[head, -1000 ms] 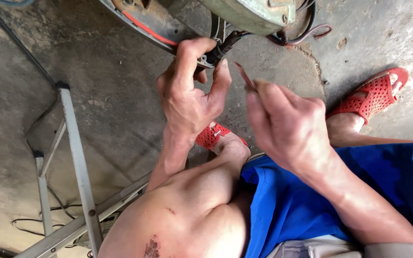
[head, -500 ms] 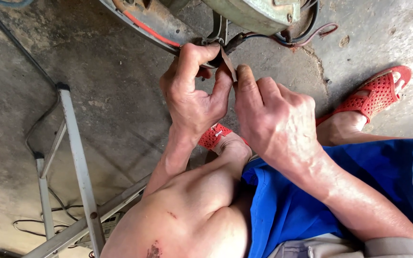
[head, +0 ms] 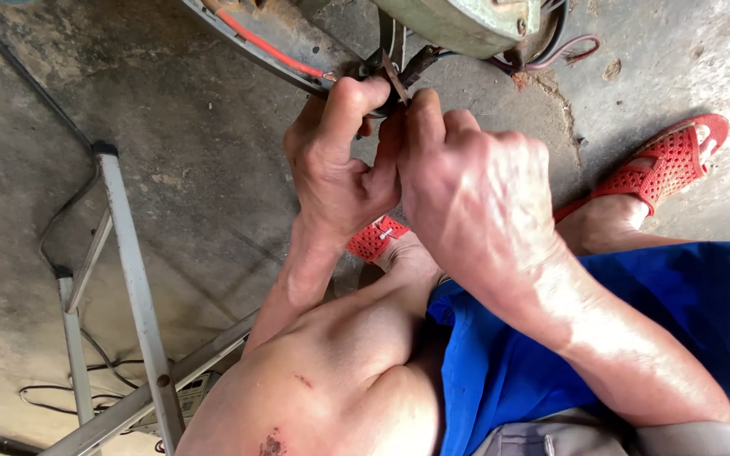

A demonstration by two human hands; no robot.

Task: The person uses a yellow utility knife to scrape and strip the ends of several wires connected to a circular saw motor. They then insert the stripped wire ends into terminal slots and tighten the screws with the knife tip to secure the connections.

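Note:
My left hand (head: 337, 160) pinches a dark wire end (head: 373, 69) just under a worn green machine housing (head: 466, 24). Pressed against it, my right hand (head: 475, 181) grips a thin brown tool or strip (head: 395, 80) whose tip pokes up at the same spot. Both hands meet at the bundle of black cables (head: 433, 57) that runs out of the housing. A red wire (head: 264, 44) lies along the curved metal rim to the left. What the fingertips hold is partly hidden.
I squat on a stained concrete floor (head: 196, 152), in blue shorts (head: 618, 329) and red slotted sandals (head: 665, 165). A grey metal frame (head: 133, 279) lies at the left with thin black cords (head: 61, 228) around it.
My right hand has moved left and up until it presses against the left hand at the wire end. The camera has come closer to the hands.

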